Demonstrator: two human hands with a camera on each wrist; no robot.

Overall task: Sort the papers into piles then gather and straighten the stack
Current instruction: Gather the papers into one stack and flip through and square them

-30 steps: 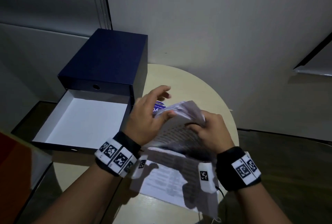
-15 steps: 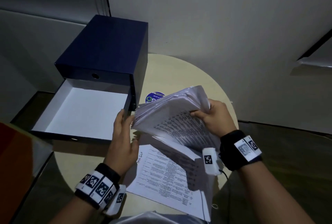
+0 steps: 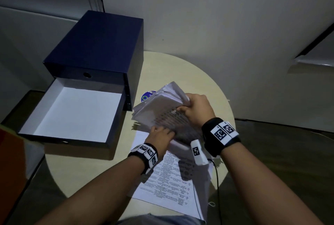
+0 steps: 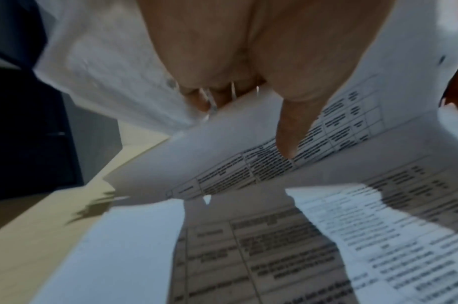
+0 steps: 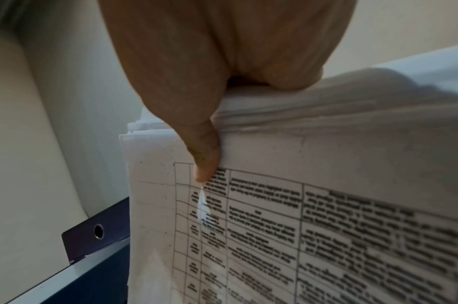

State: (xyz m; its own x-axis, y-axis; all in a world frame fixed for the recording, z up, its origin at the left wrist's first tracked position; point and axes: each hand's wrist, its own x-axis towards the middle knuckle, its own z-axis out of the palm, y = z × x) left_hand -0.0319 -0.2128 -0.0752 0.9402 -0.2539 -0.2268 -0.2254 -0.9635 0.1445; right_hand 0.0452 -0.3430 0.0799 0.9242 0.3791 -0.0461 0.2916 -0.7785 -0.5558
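A paper stack (image 3: 162, 105) is gripped by the right hand (image 3: 196, 109); the left hand (image 3: 160, 134) pinches a sheet, its fingertips hidden underneath.

A thick bundle of white printed sheets with table grids (image 3: 163, 109) is raised off the round pale bench (image 3: 180, 69), tilted with its far edge highest, just right of the dark blue drawer box (image 3: 97, 44) and partly over the blue round sticker beside that box. Its right edge is pinched by the right hand (image 3: 196, 109), thumb on the printed face, while the left hand (image 3: 161, 134) reaches in at its near lower edge. A flat white printed sheet with a table (image 3: 171, 185) lies on the bench below the bundle, nearer than the box.
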